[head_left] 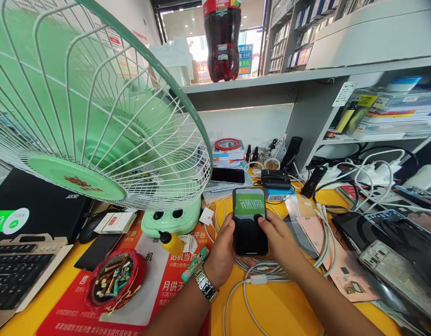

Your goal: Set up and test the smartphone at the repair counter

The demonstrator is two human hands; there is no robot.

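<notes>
Phone: phone [251,240] being held upright-ish, screen toward wearer, mid-view over yellow desk [217,319]; upper screen showing green patch w/ reversed white characters, lower part dark.
L hand: L hand [220,254] grasping phone along its L edge, thumb lying by the side; wrist wearing metal watch [205,283].
R hand: R hand [280,242] touching screen w/ thumb, index finger reaching behind R edge; can't tell if remaining fingers are gripping.
Under/near hands: white cables [258,279] looping on desk, partly behind phone; green patterned item [195,265] lying just beside L wrist.
L side: green fan [77,178] looming over black laptop [44,200]; keyboard [12,270] sitting in front of laptop; red bowl [142,270] holding butts on red printed mat [72,303]; yellow bottle [171,242] lying tilted nr. fan base.
Behind phone: dark handset [227,175] lying flat; red tape roll [217,145] resting on stack.
R side: pink sheet [344,280] lying nr. R forearm, cables crossing its edge.
Shelf: cola bottle [223,46] standing on grey shelf [198,87].
</notes>
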